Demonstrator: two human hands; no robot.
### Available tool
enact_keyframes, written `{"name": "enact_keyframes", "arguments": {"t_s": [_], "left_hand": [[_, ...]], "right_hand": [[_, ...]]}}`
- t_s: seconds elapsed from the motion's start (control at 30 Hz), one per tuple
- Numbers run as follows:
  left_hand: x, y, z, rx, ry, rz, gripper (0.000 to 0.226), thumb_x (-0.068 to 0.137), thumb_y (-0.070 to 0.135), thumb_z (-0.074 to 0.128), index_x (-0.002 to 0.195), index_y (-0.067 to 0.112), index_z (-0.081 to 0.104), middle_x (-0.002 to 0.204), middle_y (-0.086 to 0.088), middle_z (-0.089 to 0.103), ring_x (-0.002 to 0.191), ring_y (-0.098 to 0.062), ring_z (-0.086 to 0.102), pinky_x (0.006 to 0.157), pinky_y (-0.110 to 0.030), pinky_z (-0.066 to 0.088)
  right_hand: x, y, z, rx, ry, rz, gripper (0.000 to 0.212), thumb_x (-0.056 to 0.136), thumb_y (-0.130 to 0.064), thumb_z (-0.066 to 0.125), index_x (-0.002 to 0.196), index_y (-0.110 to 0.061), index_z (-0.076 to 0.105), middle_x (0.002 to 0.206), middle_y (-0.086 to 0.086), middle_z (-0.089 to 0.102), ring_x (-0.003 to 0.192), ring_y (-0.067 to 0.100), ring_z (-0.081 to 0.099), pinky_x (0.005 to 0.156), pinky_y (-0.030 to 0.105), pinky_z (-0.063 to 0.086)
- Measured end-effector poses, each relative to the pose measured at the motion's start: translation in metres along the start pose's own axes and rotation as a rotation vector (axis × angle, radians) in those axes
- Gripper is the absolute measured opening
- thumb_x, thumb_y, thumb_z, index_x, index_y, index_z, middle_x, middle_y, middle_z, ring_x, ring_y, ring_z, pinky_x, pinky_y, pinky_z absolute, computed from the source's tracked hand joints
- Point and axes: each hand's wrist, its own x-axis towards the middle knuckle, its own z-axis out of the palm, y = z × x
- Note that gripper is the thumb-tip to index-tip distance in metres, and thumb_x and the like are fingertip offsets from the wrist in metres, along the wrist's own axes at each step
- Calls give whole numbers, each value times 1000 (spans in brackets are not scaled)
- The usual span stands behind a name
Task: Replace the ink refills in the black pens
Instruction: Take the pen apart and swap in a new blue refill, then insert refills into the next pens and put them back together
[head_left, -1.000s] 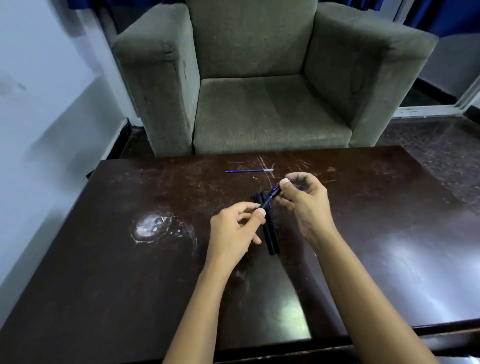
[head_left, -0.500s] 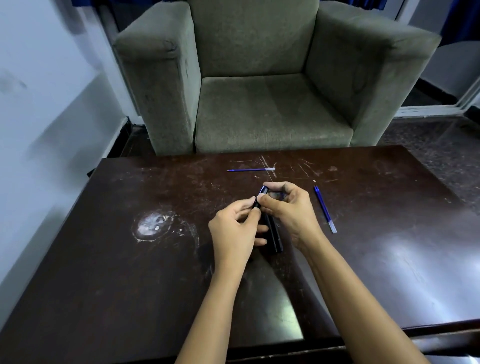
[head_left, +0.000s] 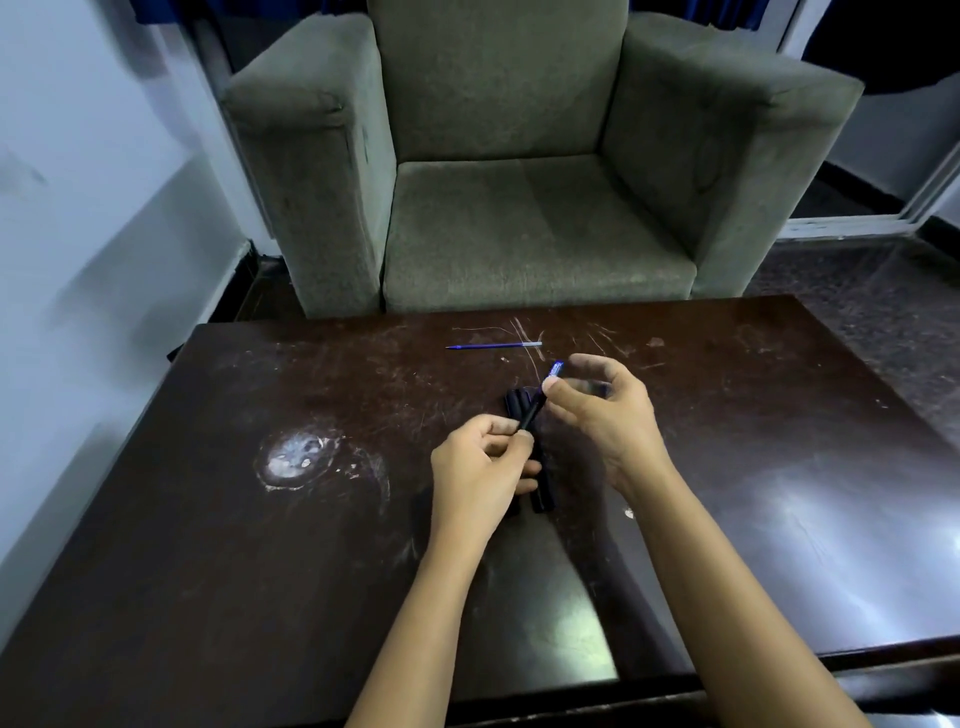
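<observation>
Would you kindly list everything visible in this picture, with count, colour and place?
armchair: one, grey-green, behind the table
table: one, dark brown, scratched, nearest the camera
white stain: one, on the table's left part
loose refill: one, blue, lying on the table's far side
black pens: a bundle, count unclear, on the table under the hands
held pen: one, black with a blue end, raised over the bundle
left hand: one, grips the held pen
right hand: one, thumb at the pen's blue end; grip blurred
</observation>
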Motion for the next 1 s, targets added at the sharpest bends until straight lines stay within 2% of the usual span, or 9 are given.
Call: {"name": "enact_keyframes", "arguments": {"t_s": [0.07,0.13,0.23,0.33,0.53,0.63,0.73,0.8,1.0], "left_hand": [[0,-1,1,21,20,30,6,86,7,68,92,9,68,77,-8,72,65,-13,73,59,-28,60],[-1,-1,3,54,9,42,9,84,6,71,91,10,67,79,-8,71,67,-14,73,59,-28,61],[-4,-1,7,107,-49,43,12,82,10,75,90,13,66,84,-7,70,69,-17,73,60,-26,60],[-4,-3,9,156,-77,74,10,82,16,75,89,19,68,82,-4,73,70,-15,73,64,-28,60],[2,-9,4,214,21,122,4,84,24,68,87,25,70,74,2,72,67,-8,70,73,-40,60],[4,-10,1,233,23,122,5,85,21,66,87,24,70,74,2,72,68,-7,69,74,-39,59],[5,-10,0,251,11,130,8,84,19,67,88,24,70,76,3,73,69,-2,68,74,-36,59],[5,-10,-1,262,6,133,9,84,18,66,88,25,70,77,4,73,69,0,68,74,-34,59],[7,-11,-3,270,20,133,9,84,19,66,88,26,70,77,6,72,70,-1,68,75,-34,59]], "right_hand": [[-1,-1,1,-120,11,66,45,70,-17,84,106,-11,57,93,12,65,79,22,69,66,30,59],[-2,0,4,-198,-8,110,39,66,-18,86,93,-9,59,83,11,65,69,20,67,59,29,58],[-1,3,6,-305,-6,155,31,66,-16,86,85,-5,64,71,7,65,58,17,62,64,35,59],[1,1,0,-333,44,132,19,68,-14,84,74,-11,66,68,5,67,57,16,64,70,38,61],[3,3,-12,-758,126,32,18,79,-15,74,96,-6,73,80,8,66,72,20,62,65,24,45],[3,16,-7,-899,111,-15,19,83,-13,68,100,-4,71,84,13,67,76,27,64,64,27,47],[7,27,-2,-1000,98,-103,21,86,-13,63,103,-2,68,100,17,66,89,34,66,76,35,55],[7,29,0,-1063,93,-150,19,87,-13,60,101,-1,68,102,18,63,87,35,65,76,38,55],[7,29,0,-1147,91,-200,19,90,-12,54,92,0,67,101,17,59,73,30,60,61,28,43]]}}
